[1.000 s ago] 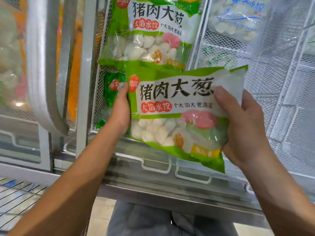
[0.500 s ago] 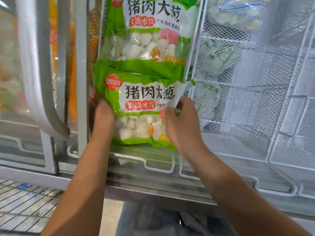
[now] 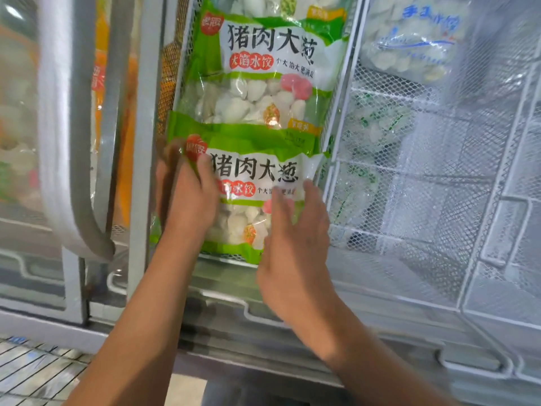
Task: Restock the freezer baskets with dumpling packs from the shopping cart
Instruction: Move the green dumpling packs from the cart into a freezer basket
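1. Head view, the risk: the near dumpling pack [image 3: 248, 200] sits at the front of the left wire basket [image 3: 336, 118], its lower edge just at the basket's near lip. If the hands let go before it settles flat, I judge it could tip forward over that lip and drop toward the freezer frame [image 3: 380, 303] below

2. Head view, a second risk: the pack's top right corner looks folded against the basket's right wall. Pushing harder there could crumple the film or wedge the pack crooked, so it would not lie square under the far dumpling pack [image 3: 263, 68]

3. Head view, the left hand [image 3: 187, 200]: it lies against the left edge of the near pack with the thumb over the front by the red logo. The other fingers are blurred and partly hidden, so I cannot tell whether they curl behind the pack or only press it

4. Head view, the right hand [image 3: 292, 244]: fingers straight and spread a little, laid flat on the right part of the pack's face, pressing and not gripping

5. Head view, the look of the pack: a soft plastic bag, green at top and bottom, with a white band of large black characters, a red badge, and a clear window showing pale dumplings. It matches the pack behind it, which overlaps its top edge

6. Head view, surroundings: the right basket [image 3: 439, 200] holds a few frosted bags, a blue-printed one [image 3: 409, 45] at the far end. A grey door seal [image 3: 61, 142] hangs at left, and the cart's wire grid [image 3: 35, 367] shows at the near left corner
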